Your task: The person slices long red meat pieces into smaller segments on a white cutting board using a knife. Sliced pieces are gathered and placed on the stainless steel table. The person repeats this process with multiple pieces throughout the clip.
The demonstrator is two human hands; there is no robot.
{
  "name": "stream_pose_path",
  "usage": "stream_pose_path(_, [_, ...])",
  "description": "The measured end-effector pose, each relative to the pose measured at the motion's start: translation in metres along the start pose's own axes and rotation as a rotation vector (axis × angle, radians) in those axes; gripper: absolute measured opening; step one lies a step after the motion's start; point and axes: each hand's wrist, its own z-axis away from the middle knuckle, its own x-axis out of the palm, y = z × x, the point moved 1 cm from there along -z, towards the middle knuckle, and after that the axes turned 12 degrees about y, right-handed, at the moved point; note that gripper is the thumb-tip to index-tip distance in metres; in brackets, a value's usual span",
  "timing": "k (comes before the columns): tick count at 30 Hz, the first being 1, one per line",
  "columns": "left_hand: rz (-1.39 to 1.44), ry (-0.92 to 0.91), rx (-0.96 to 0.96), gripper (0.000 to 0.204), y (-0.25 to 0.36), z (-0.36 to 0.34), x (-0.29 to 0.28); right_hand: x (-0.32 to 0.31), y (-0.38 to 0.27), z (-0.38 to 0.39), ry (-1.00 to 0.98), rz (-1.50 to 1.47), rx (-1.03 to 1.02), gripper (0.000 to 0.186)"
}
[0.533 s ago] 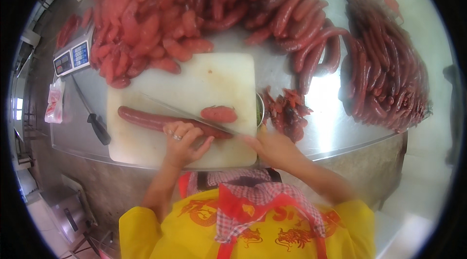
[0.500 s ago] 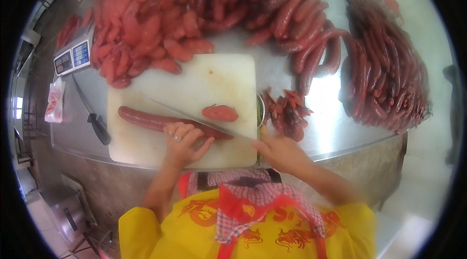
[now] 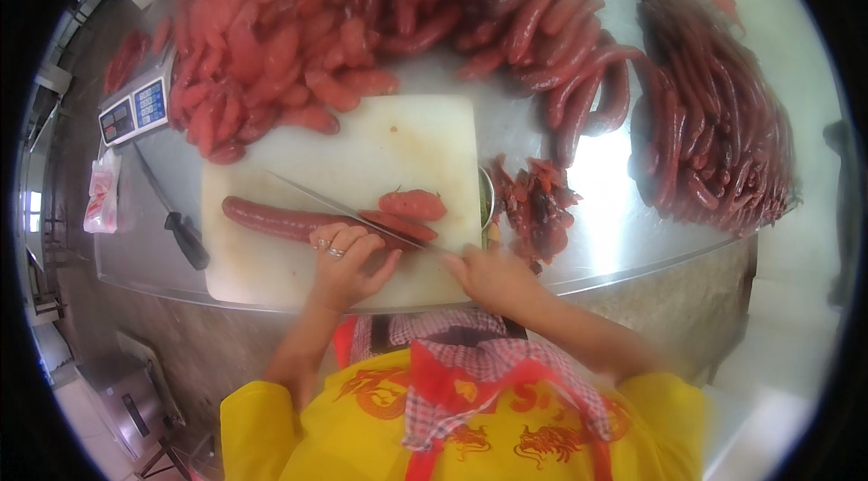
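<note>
A long red sausage (image 3: 267, 217) lies across the white cutting board (image 3: 271, 278). My left hand (image 3: 348, 264), with rings on it, is closed on the sausage near its cut right end. In my right hand (image 3: 495, 278) is the handle of a long knife (image 3: 334, 203); its blade runs slantwise over the sausage, just beyond my left fingers. Past the blade lies a slanted sausage slice (image 3: 400, 225), with another cut piece (image 3: 413, 204) farther from me.
A heap of sausage slices (image 3: 244, 47) touches the board's far left. Whole sausages (image 3: 506, 11) are piled behind, with thinner ones (image 3: 705, 110) at right. Scraps (image 3: 533, 210) and a partly hidden bowl (image 3: 487, 196) sit right of the board. A black-handled tool (image 3: 186, 241) and scale (image 3: 136, 110) lie left.
The knife and my right hand have moved left and slightly away from me. A slice now shows beyond the blade, and the other piece sits slightly farther away. My left hand stays on the sausage.
</note>
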Motion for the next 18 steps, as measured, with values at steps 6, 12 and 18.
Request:
stream_pose_path(6, [-0.018,0.008,-0.014,0.032,-0.011,0.003,-0.014,-0.033,0.012,0.044,0.077,-0.064,-0.029,0.053])
stream_pose_path(12, [0.071,-0.047,-0.040,0.033,-0.020,0.003,-0.017,-0.062,0.053,0.118,-0.137,0.123,0.209,0.052])
stream_pose_path(18, [0.102,-0.074,-0.090,0.029,-0.020,0.005,-0.017,0.007,0.015,0.029,0.048,0.151,-0.464,0.031])
